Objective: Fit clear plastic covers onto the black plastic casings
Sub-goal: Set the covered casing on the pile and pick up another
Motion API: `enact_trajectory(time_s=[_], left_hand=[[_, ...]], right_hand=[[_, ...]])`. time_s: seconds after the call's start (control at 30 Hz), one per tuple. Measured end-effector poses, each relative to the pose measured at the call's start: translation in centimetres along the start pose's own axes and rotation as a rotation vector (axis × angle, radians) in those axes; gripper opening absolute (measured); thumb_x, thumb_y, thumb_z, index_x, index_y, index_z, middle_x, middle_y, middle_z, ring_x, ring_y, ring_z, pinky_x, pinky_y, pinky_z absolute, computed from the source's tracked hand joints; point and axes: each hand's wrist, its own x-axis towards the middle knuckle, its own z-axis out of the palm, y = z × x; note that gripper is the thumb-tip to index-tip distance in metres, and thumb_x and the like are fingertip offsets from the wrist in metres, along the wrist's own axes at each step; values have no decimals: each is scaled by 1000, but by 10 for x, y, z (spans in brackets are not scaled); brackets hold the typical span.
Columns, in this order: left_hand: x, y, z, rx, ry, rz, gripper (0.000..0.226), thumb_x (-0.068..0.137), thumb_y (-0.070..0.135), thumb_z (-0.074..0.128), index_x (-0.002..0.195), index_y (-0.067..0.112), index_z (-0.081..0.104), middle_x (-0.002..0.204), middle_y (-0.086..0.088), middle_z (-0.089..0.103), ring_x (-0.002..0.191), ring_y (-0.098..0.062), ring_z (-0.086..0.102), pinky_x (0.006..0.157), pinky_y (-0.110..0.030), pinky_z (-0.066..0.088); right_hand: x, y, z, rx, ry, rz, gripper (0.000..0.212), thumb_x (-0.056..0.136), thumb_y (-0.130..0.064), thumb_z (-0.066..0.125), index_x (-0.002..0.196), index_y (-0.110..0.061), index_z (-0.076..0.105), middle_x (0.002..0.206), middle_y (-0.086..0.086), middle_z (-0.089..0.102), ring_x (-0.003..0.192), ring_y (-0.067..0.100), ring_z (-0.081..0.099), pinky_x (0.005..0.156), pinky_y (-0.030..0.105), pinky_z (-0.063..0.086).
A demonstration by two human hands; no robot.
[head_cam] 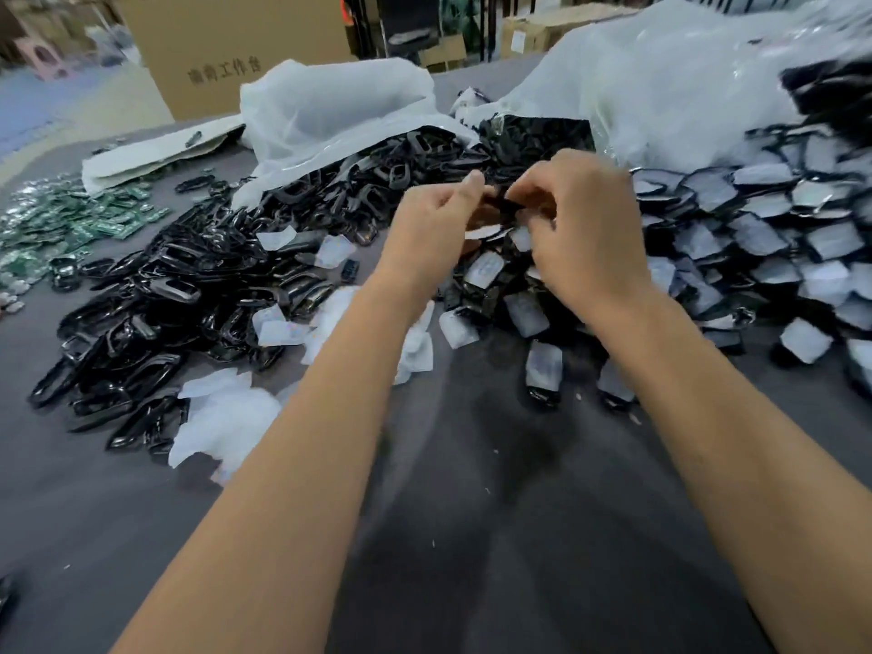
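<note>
Hands: left hand [431, 214] and right hand [582, 224] both pinch one black casing [507, 203] above worktop [472, 535].

We are in a factory assembly or packing workshop: our grey tabletop [472, 535] carries bulk heaps of black casings [155, 299], green circuit boards [61, 219] and opened plastic sacks [330, 101], with cardboard cartons [222, 44] stacked behind.
</note>
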Motion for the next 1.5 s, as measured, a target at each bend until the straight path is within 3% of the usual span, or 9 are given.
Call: enact_trajectory(time_s=[0.17,0.33,0.47,0.6,0.7,1.0,1.13,1.33,1.5], left_hand=[[10,23,61,498,-51,218,49,110,37,45,62,26,46,54,11,45,53,-2,44,54,-21,32],[5,26,85,497,-84,230,53,111,28,41,60,23,32,57,8,39,55,-9,36,58,-34,25],[-6,13,62,467,40,239,49,109,25,47,62,16,39,56,4,43,55,-11,39,58,-33,29],[-6,-17,7,571,180,118,43,107,27,49,79,-2,66,72,-13,66,73,-28,59,69,-43,43],[-1,-42,-35,743,259,9,36,101,21,53,72,-1,59,68,-10,59,72,-30,54,65,-40,38],[60,-68,-71,1065,257,-107,22,94,8,57,114,3,62,120,-19,62,110,-35,58,91,-39,46],[77,-72,-69,1210,217,-253,29,100,17,59,125,3,56,132,-22,50,121,-39,51,89,-41,46],[74,-63,-68,1201,210,-263,30,101,27,57,119,3,58,130,-22,49,121,-40,50,82,-43,43],[45,-49,-84,976,468,-29,25,104,26,47,87,7,50,94,-14,60,84,-30,55,70,-30,30]], right_hand=[[14,42,-34,-315,51,81,35,90,7,58,110,-11,80,101,17,70,108,35,55,82,35,44],[24,60,-47,-415,-172,215,28,90,1,64,106,-15,81,103,17,73,113,38,57,90,40,52],[31,46,-46,-337,-107,266,31,88,0,62,104,-18,82,102,16,76,104,36,66,89,38,55],[41,4,-11,-189,-72,209,27,88,-4,64,100,-21,82,101,9,77,100,30,70,90,37,58],[46,-29,37,-135,-252,133,24,85,-4,66,97,-18,81,100,9,76,95,30,71,84,39,61],[87,-32,133,-326,-509,125,16,86,5,60,79,-6,50,113,22,63,106,44,64,72,41,44],[105,-23,147,-327,-588,121,32,85,2,59,68,-12,37,80,10,49,98,41,64,72,39,44],[105,-24,143,-323,-596,133,11,85,0,60,82,-6,52,90,13,55,92,36,59,76,42,49],[96,-18,117,-182,-331,188,23,88,-6,73,104,-20,81,108,9,75,107,29,68,90,40,60]])
